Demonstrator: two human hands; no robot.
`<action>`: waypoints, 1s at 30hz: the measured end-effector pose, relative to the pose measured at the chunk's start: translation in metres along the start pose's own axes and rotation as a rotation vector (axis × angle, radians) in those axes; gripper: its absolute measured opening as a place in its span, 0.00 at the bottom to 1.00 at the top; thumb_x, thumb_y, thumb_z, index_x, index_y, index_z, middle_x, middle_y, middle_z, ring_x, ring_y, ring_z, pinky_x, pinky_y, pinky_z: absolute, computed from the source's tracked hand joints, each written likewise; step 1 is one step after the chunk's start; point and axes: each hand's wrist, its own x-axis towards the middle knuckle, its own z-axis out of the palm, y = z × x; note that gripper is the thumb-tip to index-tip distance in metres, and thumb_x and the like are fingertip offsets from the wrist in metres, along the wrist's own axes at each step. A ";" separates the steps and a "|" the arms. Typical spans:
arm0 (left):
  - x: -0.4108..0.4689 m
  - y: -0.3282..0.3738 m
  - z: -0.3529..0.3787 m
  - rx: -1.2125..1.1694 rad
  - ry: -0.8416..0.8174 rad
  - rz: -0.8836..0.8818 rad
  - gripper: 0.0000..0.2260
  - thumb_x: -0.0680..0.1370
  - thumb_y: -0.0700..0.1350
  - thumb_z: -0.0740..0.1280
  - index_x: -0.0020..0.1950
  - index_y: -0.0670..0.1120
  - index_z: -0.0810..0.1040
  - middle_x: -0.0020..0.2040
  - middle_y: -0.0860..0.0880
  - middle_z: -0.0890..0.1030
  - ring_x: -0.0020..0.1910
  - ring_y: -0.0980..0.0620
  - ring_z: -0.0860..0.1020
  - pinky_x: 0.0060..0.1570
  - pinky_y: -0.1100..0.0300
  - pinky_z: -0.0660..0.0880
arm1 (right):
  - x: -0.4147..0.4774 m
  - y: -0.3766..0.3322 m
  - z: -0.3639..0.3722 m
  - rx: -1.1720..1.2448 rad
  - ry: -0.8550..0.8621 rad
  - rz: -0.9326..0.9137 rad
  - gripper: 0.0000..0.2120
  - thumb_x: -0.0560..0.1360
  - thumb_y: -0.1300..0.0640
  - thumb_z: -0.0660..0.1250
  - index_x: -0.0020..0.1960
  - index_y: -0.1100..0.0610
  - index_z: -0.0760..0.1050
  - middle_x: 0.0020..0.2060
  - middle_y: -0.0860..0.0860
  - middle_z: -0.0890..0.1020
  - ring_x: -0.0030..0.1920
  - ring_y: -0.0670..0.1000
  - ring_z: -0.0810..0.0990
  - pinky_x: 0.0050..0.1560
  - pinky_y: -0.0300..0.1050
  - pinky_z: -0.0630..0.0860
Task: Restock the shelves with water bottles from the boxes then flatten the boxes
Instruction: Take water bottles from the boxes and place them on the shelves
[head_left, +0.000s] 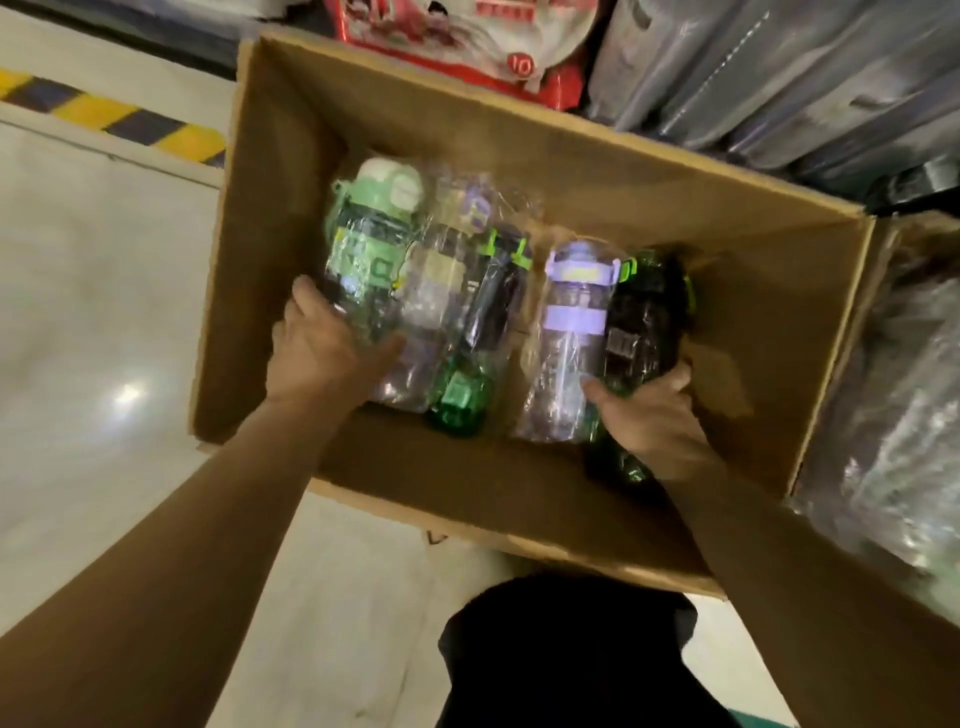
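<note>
Reaching into the open cardboard box (291, 156). Gripping the green-lidded bottle (369, 244) with the left hand (322, 348), clutching the purple bottle (571, 322) and black bottle (641, 312) beside it with the right hand (649, 415). Plastic-wrapped, lying on the box bottom.

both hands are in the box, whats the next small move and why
Probably lift both hands straight up, clear of the open brown cardboard box. The left hand curls its fingers round the plastic-wrapped green-lidded bottle, and the right hand grips the base of the wrapped dark bottle, so both bottles seem held and ready to come out.
</note>
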 end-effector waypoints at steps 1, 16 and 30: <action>0.009 -0.003 0.007 -0.033 -0.011 -0.033 0.51 0.72 0.59 0.78 0.82 0.41 0.51 0.78 0.39 0.64 0.77 0.36 0.63 0.76 0.42 0.63 | 0.010 0.001 0.005 0.050 -0.009 0.024 0.60 0.73 0.29 0.69 0.82 0.57 0.34 0.79 0.61 0.62 0.74 0.65 0.68 0.67 0.54 0.71; 0.052 -0.022 0.034 -0.089 0.061 -0.080 0.42 0.65 0.59 0.83 0.70 0.45 0.68 0.62 0.46 0.80 0.62 0.42 0.79 0.64 0.45 0.77 | 0.054 0.019 0.044 0.402 0.003 0.049 0.53 0.63 0.48 0.86 0.79 0.54 0.60 0.72 0.53 0.75 0.71 0.59 0.74 0.71 0.61 0.73; -0.098 0.010 -0.040 -0.399 0.030 -0.088 0.41 0.56 0.62 0.81 0.65 0.51 0.71 0.55 0.52 0.81 0.53 0.46 0.83 0.54 0.44 0.82 | -0.085 0.022 -0.051 0.336 -0.056 -0.170 0.48 0.59 0.40 0.84 0.70 0.49 0.63 0.62 0.50 0.77 0.56 0.52 0.79 0.50 0.41 0.77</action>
